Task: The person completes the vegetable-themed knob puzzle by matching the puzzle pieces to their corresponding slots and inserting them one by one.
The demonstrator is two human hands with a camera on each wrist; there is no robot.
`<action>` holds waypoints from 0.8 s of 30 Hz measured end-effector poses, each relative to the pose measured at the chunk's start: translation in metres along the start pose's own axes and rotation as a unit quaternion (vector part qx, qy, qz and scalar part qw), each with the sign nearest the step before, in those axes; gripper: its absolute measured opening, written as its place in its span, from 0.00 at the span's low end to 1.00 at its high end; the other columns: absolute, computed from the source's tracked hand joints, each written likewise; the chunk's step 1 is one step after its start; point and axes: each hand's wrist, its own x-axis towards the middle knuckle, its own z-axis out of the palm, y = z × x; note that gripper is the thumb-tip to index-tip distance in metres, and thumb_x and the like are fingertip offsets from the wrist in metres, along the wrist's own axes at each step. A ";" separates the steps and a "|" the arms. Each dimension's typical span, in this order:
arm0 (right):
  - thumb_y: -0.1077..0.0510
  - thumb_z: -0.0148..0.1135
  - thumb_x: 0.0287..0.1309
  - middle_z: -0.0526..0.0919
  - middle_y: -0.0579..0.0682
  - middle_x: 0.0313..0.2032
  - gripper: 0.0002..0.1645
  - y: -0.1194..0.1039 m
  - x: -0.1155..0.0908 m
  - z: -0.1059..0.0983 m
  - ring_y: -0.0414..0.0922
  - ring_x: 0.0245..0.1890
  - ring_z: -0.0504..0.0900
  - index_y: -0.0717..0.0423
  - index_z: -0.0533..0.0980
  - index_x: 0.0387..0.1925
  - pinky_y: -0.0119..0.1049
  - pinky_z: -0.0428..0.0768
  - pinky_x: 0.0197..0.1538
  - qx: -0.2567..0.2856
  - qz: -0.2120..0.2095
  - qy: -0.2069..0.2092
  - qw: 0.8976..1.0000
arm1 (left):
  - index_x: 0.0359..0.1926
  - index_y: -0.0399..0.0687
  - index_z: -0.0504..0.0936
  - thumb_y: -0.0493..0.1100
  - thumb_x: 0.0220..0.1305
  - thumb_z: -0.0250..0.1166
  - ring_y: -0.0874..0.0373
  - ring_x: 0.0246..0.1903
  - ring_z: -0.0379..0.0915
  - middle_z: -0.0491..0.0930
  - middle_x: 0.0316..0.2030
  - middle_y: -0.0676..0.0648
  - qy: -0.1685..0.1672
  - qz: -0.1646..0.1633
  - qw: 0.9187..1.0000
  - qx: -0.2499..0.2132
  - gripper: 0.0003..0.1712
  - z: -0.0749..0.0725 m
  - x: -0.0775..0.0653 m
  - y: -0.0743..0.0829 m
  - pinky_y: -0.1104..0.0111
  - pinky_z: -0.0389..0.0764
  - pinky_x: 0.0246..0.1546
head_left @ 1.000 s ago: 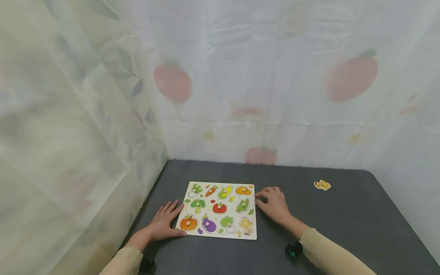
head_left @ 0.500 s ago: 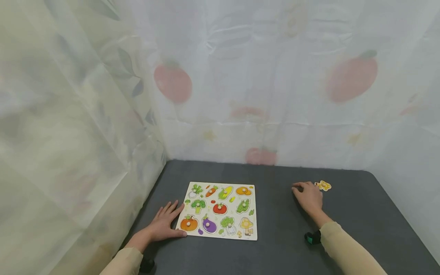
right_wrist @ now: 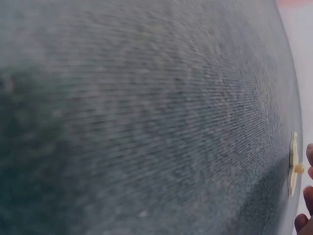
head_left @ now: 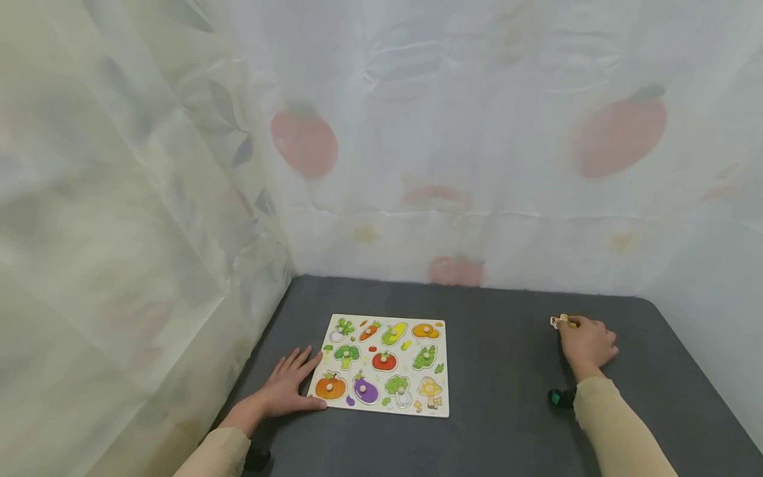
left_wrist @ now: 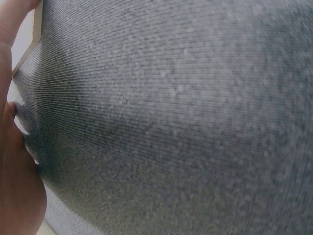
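My left hand (head_left: pixel 286 391) rests with spread fingers on the left edge of a white wooden vegetable puzzle board (head_left: pixel 381 381), thumb along its front corner. Knobbed vegetable pieces fill the board, and its front right corner bears a mushroom picture (head_left: pixel 430 391) with no knob showing. Far to the right, my right hand (head_left: pixel 589 341) is over a yellow mushroom puzzle piece (head_left: pixel 555 322), partly covering it. In the right wrist view the piece lies flat on the table, its knob (right_wrist: pixel 299 168) standing up between slightly parted fingertips (right_wrist: pixel 308 193).
The dark grey table (head_left: pixel 495 397) reaches back to a pale hanging curtain (head_left: pixel 507 165) with printed fruit. Another curtain (head_left: pixel 131 265) runs close along the left side. A dark band (head_left: pixel 562 398) sits at the right wrist.
My right hand has left the board's right edge and moved right across the table to the mushroom piece. The left hand stays on the board.
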 end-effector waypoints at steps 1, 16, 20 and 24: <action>0.48 0.50 0.74 0.67 0.75 0.59 0.30 0.000 0.001 -0.001 0.75 0.61 0.59 0.67 0.74 0.64 0.73 0.55 0.61 0.000 0.007 -0.001 1.000 | 0.82 0.54 0.54 0.77 0.51 0.70 0.34 0.78 0.34 0.46 0.80 0.38 0.000 0.001 1.000 -0.001 0.66 0.000 0.000 0.000 0.36 0.35 0.73; 0.49 0.45 0.74 0.65 0.77 0.61 0.30 -0.003 0.012 -0.003 0.76 0.62 0.58 0.67 0.72 0.64 0.74 0.55 0.61 -0.003 0.067 -0.027 0.997 | 0.82 0.56 0.54 0.80 0.50 0.68 0.35 0.78 0.34 0.46 0.80 0.40 0.002 0.000 1.000 0.003 0.66 0.001 0.001 0.000 0.37 0.36 0.73; 0.50 0.44 0.75 0.64 0.77 0.61 0.30 -0.004 0.011 -0.004 0.77 0.62 0.57 0.68 0.72 0.64 0.74 0.54 0.61 0.000 0.069 -0.027 0.997 | 0.82 0.56 0.54 0.80 0.50 0.68 0.35 0.78 0.34 0.46 0.80 0.40 0.003 0.001 1.000 0.003 0.66 0.001 0.001 0.000 0.36 0.36 0.73; 0.50 0.44 0.75 0.64 0.78 0.60 0.30 -0.007 0.011 -0.005 0.77 0.62 0.57 0.69 0.72 0.63 0.74 0.54 0.61 0.000 0.075 -0.030 0.997 | 0.82 0.55 0.54 0.79 0.51 0.69 0.34 0.78 0.34 0.46 0.80 0.40 0.004 0.002 1.000 0.004 0.66 0.000 0.000 0.000 0.36 0.36 0.73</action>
